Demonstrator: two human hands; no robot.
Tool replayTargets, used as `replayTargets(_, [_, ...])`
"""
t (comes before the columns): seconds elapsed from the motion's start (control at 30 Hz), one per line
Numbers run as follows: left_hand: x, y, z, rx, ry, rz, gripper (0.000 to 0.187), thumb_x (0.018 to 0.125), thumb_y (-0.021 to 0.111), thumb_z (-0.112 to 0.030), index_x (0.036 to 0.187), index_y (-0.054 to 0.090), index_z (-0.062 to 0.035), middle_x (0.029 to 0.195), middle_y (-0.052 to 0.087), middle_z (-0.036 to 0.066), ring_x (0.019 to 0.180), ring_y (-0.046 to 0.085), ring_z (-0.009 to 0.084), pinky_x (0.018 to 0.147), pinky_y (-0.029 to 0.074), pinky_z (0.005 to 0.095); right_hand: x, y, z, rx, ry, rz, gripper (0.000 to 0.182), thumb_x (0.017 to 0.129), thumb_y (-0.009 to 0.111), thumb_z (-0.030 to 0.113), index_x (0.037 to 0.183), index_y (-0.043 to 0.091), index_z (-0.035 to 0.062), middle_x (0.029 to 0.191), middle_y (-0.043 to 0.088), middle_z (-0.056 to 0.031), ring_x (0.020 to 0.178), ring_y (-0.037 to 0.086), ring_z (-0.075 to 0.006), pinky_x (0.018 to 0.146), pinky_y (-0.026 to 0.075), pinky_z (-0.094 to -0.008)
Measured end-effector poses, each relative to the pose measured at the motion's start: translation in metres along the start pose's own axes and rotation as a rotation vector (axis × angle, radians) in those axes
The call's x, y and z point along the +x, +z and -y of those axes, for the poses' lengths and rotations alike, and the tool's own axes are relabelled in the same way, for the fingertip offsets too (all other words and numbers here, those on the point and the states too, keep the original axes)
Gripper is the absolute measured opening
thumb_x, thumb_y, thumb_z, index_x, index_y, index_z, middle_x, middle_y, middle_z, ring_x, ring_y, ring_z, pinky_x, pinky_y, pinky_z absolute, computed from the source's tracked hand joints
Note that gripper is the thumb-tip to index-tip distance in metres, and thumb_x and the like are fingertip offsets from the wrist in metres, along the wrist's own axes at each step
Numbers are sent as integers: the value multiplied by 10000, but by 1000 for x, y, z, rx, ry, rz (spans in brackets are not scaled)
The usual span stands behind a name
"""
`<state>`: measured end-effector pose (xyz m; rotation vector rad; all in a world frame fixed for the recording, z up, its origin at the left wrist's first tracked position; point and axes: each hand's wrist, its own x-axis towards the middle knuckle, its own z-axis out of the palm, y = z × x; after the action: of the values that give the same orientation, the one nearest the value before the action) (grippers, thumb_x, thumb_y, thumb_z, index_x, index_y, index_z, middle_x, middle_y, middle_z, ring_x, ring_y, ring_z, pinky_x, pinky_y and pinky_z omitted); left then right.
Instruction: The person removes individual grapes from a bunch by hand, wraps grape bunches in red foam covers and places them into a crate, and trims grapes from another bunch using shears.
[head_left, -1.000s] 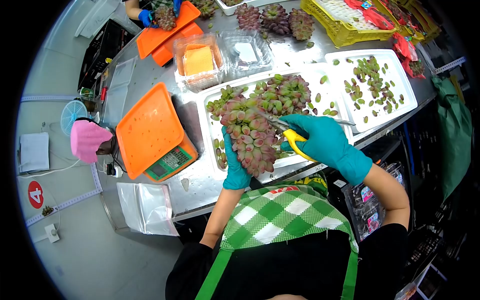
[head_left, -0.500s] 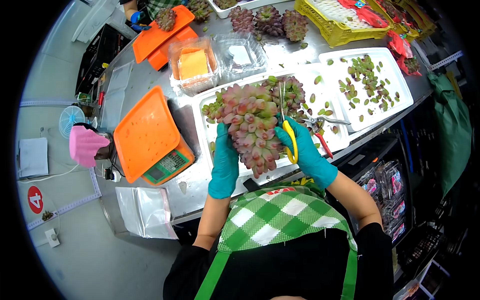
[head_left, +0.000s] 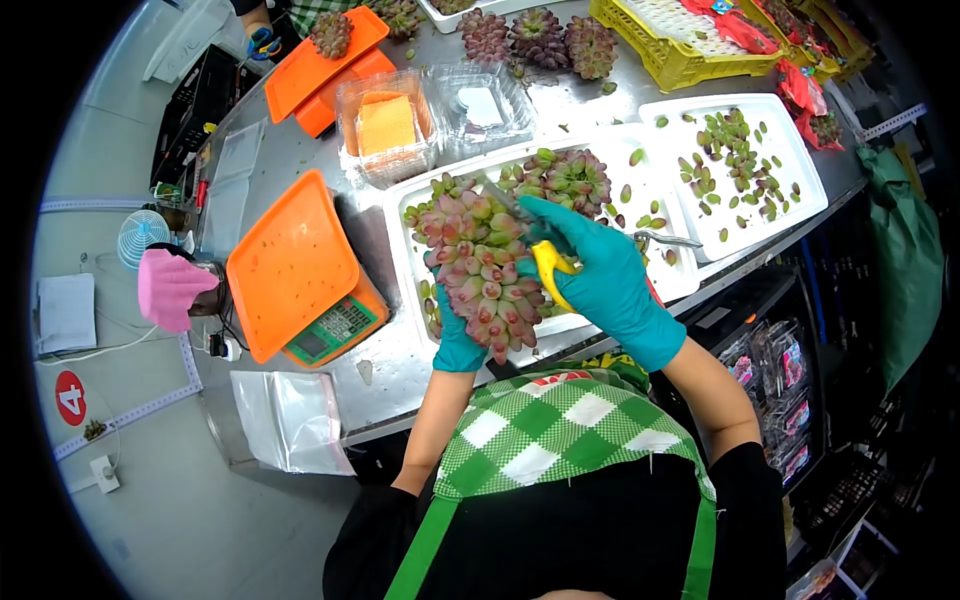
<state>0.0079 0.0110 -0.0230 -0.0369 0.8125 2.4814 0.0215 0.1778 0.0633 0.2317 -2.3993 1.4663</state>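
While the left hand in its teal glove cups a big bunch of pink-green grapes from below, fingers closed around its lower end, the bunch hangs just above the near white tray, at about 10 o'clock from the right hand; that hand is wrapped around yellow-handled scissors whose blades point up toward 11 o'clock into the top of the bunch. Doing this well, as I judge it, means keeping the bunch steady and turned so the berry stem to be cut is open to view, sliding only the blade tips between berries, and snipping at the little stem rather than the skin of a neighbour. Whether the blades are parted or closed I cannot tell, since the berries hide them. A lighter grip below would spare the bloom and avoid crushing. A second bunch lies on the tray at 12 o'clock from the right hand, loose berries dot the far white tray at 2 o'clock, and the scale with its orange pan stands at 9 o'clock, with clear punnets beyond; another person's gloved hand works at the far end of the steel table
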Motion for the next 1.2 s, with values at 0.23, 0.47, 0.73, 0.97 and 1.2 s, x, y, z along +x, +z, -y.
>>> replayTargets(0.23, [5,-8,3,-610,-132,275,603,853,272,-520,1265,302,-81,1254,372,140,1128,408,287,952,348,415,27,8,11,-192,-107,346,359,729,625,151,1075,534,130,842,611,-88,704,603,-221,585,481,-305])
replayTargets(0.47, [-5,-9,2,-160,-87,-20,472,901,292,-360,1284,267,-85,1250,366,136,1118,425,256,914,400,406,36,-2,18,34,327,464,365,730,620,97,1074,506,48,795,615,-82,714,579,-86,615,465,-253])
replayTargets(0.73, [6,-1,-12,-100,-63,-2,476,901,292,-368,1283,271,-84,1223,391,140,1093,443,270,910,400,412,38,-52,18,-682,-355,245,401,650,643,151,1030,516,126,733,529,-59,664,533,-235,560,431,-338])
replayTargets(0.97, [8,11,-15,-47,-68,13,480,901,291,-374,1281,274,-82,1200,413,144,1072,458,283,907,400,417,26,-56,17,-1005,-311,546,580,624,657,136,1172,468,155,783,491,-41,741,517,-204,644,421,-320])
replayTargets(1.2, [10,9,-11,-26,-65,-24,464,896,309,-374,1254,311,-78,1182,426,146,1046,476,284,887,415,412,29,-52,23,-1071,-396,571,465,672,567,121,1130,489,103,718,508,-30,705,530,-188,593,421,-321])
